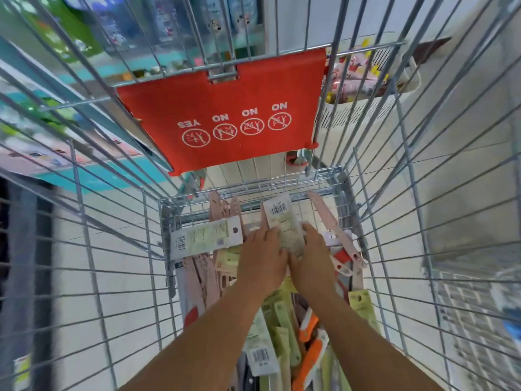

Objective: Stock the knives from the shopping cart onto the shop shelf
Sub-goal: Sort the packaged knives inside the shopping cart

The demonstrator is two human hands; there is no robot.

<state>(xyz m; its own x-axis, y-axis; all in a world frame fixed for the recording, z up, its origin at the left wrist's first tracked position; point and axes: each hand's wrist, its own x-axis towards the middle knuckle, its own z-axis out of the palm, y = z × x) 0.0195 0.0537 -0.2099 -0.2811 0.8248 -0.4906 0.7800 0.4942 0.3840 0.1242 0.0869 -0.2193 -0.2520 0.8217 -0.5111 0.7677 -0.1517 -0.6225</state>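
Both my arms reach down into the wire shopping cart (pixel 332 182). My left hand (pixel 260 256) and my right hand (pixel 313 258) lie side by side on one carded knife pack (pixel 282 218), whose barcode end points away from me. Fingers of both hands curl round its near end. Around it lie several packaged knives: pink ones (pixel 203 277) at the left, another white-carded pack (pixel 205 238) lying crosswise, green ones (pixel 284 331) and orange-handled ones (pixel 310 348) near me. The shop shelf (pixel 84 88) stands blurred beyond the cart's left side.
A red child-seat flap (pixel 225 114) with YES/NO symbols hangs at the cart's far end. Behind it to the right stands a white plastic basket (pixel 366 108) with pink goods. Pale floor tiles (pixel 465 122) show through the wire on both sides.
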